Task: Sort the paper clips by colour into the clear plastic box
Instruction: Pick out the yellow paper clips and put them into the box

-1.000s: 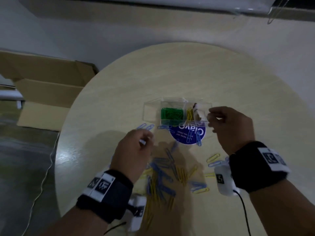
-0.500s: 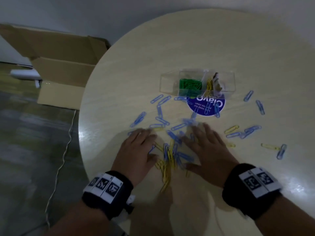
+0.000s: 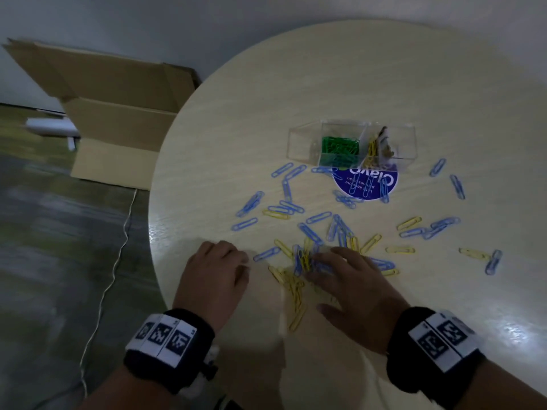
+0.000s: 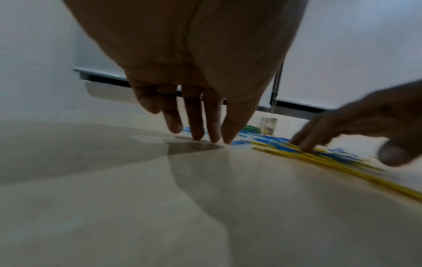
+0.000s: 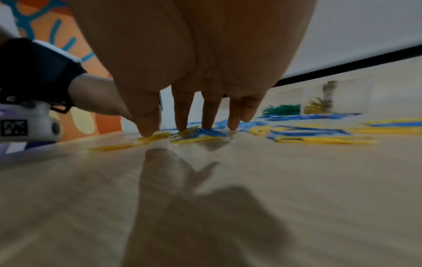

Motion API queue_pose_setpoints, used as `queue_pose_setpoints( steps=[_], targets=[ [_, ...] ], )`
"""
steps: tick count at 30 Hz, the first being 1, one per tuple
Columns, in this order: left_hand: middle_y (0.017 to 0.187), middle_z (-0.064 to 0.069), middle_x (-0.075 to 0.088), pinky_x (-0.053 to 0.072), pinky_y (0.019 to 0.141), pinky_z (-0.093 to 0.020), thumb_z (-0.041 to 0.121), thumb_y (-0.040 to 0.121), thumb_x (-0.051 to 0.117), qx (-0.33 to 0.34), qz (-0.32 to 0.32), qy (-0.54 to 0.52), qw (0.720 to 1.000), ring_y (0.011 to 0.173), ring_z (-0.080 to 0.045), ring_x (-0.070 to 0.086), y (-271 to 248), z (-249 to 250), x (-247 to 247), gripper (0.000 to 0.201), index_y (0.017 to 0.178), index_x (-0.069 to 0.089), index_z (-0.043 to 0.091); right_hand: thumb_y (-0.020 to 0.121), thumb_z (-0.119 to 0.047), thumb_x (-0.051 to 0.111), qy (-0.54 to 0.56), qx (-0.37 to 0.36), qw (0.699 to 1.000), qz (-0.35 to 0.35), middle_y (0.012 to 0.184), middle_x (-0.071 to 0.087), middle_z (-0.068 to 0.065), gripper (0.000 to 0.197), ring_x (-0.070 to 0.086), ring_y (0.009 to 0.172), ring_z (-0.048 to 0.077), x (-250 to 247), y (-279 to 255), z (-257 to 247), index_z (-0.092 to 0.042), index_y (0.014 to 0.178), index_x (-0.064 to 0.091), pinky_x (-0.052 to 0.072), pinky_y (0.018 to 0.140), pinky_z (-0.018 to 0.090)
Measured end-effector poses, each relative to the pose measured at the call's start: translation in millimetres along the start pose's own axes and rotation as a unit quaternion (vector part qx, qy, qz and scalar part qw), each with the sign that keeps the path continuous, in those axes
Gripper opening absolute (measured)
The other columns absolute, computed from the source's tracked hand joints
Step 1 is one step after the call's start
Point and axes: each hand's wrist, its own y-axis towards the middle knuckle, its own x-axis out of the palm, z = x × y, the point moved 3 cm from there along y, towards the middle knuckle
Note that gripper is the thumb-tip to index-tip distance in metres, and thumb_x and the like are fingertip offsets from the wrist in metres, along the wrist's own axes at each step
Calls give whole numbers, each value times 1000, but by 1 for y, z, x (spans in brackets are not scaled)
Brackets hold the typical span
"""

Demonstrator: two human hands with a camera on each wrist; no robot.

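The mixed yellow and blue clips [image 3: 299,261] lie heaped under the flat, spread right hand [image 3: 352,288], nearer than the loosely open, empty left hand [image 3: 214,273]; the clear box [image 3: 305,143] sits well beyond.

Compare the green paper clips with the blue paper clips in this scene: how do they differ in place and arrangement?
The green paper clips lie bunched inside one compartment of the clear plastic box; the blue paper clips lie scattered loose over the table, outside it. The green ones sit unmixed; many blue ones mingle with yellow clips. No hand grips either colour.
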Motion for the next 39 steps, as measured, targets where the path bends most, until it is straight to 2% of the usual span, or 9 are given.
queue_pose_setpoints(
  steps=[3,7,12,15,22,25,32,36,39],
  targets=[
    [85,2,60,48,73,-41,31,80,52,-7,18,10,1000,82,-27,51,20,-5,-4,17,80,67,23,72,-52,56,24,25,999,13,137,49,-6,49,43,129,27,1,-8,19,-39,120,58,42,101,44],
    [97,4,65,47,77,-37,22,84,53,71,35,-19,997,88,-25,53,64,15,-1,22,97,71,23,77,-33,63,54,0,994,93,136,54,-4,30,47,128,29,-8,-18,42,-35,107,66,41,100,40],
    [90,2,68,50,69,-38,16,78,62,113,20,12,993,83,-28,55,87,19,10,16,89,72,21,75,-2,68,94,112,968,203,99,71,1,29,60,95,30,-33,-15,95,-21,96,72,41,88,34],
    [80,-1,65,48,65,-36,17,76,60,99,7,1,995,78,-29,55,83,15,7,12,83,69,22,76,-1,70,81,144,971,170,91,70,4,28,58,89,31,-43,-8,112,-21,95,73,43,81,35],
    [75,1,55,48,74,-38,13,71,66,35,-65,-44,996,78,-29,53,84,10,1,14,80,69,23,58,6,72,7,-41,996,83,98,72,4,45,63,81,34,-32,23,104,-19,96,75,56,72,39],
    [79,4,49,48,74,-42,32,72,53,51,-60,-41,996,80,-24,50,70,16,-7,14,76,65,26,63,4,74,12,-23,996,90,95,71,9,36,64,81,35,-31,20,106,-14,93,75,54,72,39],
    [84,8,65,48,71,-37,28,84,55,188,-85,-8,978,79,-20,56,17,38,5,16,75,66,22,63,4,75,20,0,994,109,93,70,8,35,62,83,35,-32,8,103,-12,94,73,52,75,38],
    [86,9,64,49,70,-36,30,86,55,191,-107,-2,976,81,-20,55,17,39,9,11,82,64,25,62,1,79,14,10,995,94,84,69,5,25,61,74,33,-38,8,100,-16,79,74,46,71,29],
    [85,9,62,50,71,-36,34,81,50,175,-130,8,976,83,-21,54,22,40,11,18,92,63,28,75,-7,70,23,54,998,29,95,64,5,18,56,89,32,-42,12,99,-18,90,72,42,79,33]
  ],
)
